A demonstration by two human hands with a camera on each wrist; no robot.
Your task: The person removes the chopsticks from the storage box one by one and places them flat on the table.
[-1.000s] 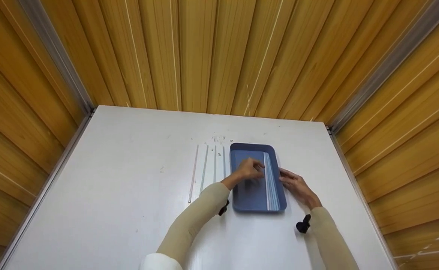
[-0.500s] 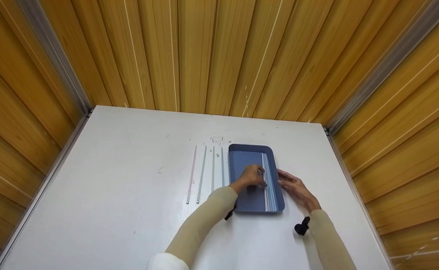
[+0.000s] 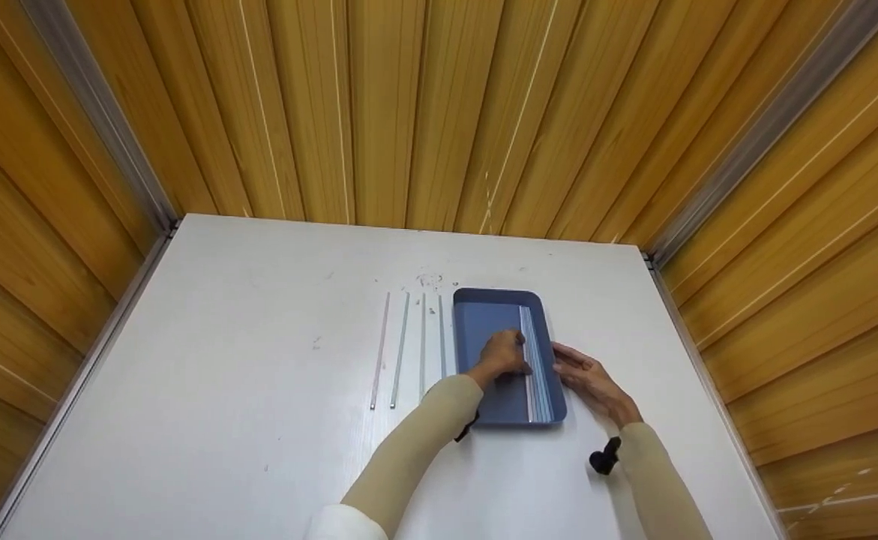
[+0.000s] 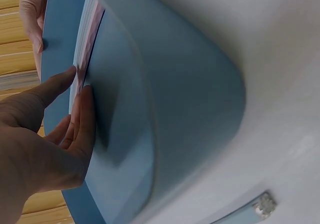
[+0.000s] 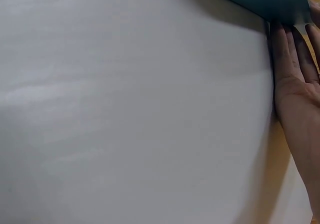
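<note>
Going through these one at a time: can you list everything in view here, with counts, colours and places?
Tray: one, blue, on the table
Tray strips: several, too close to count; pale blue, white and pink; along the tray's right side
Loose strips: four, pinkish and pale blue-grey, side by side left of the tray
Specks: several, dark, around the loose strips' far ends
Table: one, white, under everything
Walls: three, yellow-brown wood pattern, back and both sides
Corner rails: two, grey, left and right
Wrist devices: two, black, one by each wrist
Sleeves: two, beige, on the forearms
Left hand: one, bare, pinching at the tray strips
Right hand: one, bare, against the tray's right outer wall
</note>
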